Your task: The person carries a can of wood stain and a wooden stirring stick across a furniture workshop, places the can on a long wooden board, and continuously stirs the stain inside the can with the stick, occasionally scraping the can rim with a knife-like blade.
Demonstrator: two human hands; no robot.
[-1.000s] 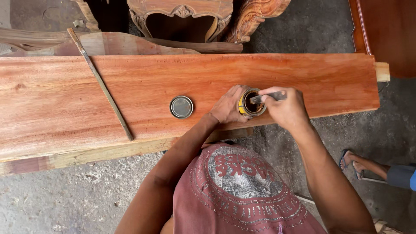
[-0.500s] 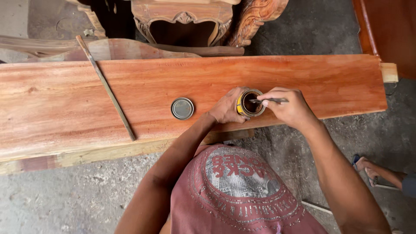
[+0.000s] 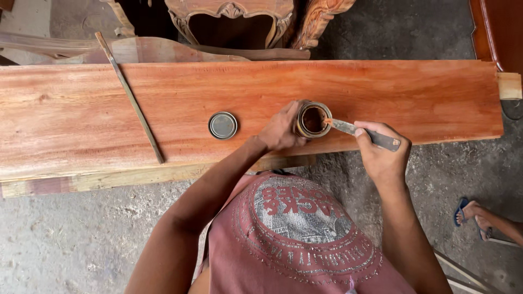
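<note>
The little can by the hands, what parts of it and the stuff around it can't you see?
Head view only:
- The small can: its near left side is covered by the left hand; how full it is cannot be told.
- The putty knife: its handle middle is hidden by the right hand.
- The carved furniture: cut off by the top edge.
- The sandalled foot: its owner is cut off by the right edge.
</note>
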